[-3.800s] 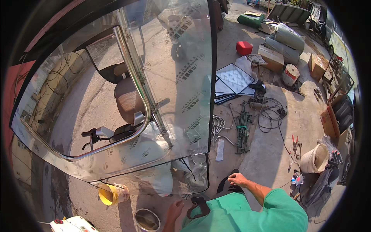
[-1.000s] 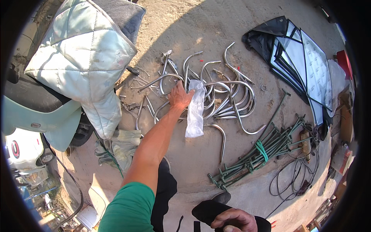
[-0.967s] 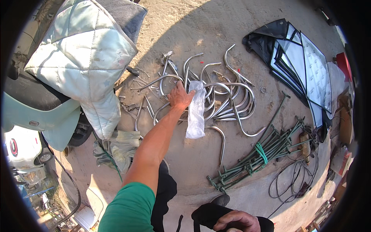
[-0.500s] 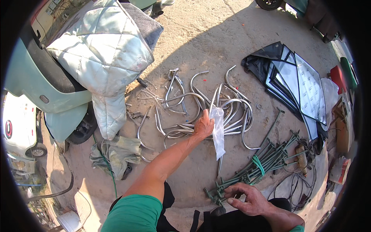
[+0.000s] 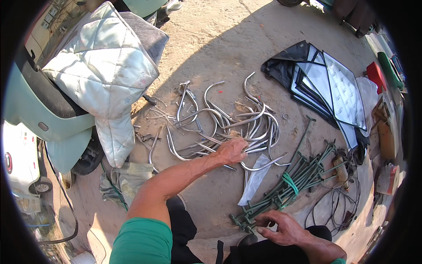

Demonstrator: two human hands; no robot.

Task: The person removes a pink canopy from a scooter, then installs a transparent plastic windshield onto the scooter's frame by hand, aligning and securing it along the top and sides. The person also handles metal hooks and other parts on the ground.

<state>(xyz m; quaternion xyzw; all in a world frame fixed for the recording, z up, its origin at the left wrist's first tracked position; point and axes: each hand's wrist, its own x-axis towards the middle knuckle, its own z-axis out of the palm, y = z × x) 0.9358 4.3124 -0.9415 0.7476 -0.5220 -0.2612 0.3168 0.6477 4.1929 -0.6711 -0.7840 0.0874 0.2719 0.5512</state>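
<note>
In the middle of the ground lies a tangled pile of shiny bent metal tubes [image 5: 259, 143]. My left hand [image 5: 233, 150] reaches into its near side, fingers curled down and closed round one of the tubes; the fingertips are partly hidden. Just right of that hand, a clear plastic sleeve [image 5: 255, 181] lies flat with a curved tube across its upper part. My right hand [image 5: 281, 229] is by my right knee, thumb and fingers loosely apart, with nothing in it. Close beyond it is a bundle of green metal rods [image 5: 294, 180] tied with green cord.
Black-edged panels [image 5: 327, 92] lie at the right. Dark cables [image 5: 336, 207] coil near the green rods. To the left stands a pale green scooter [image 5: 48, 114] draped with a quilted cover [image 5: 103, 57]. A grey-green cloth [image 5: 132, 178] lies beside my left arm.
My left hand has lowered into the pile. The plastic sleeve, which hung beside that hand, now lies on the ground. My right hand has barely moved; the view has shifted slightly.
</note>
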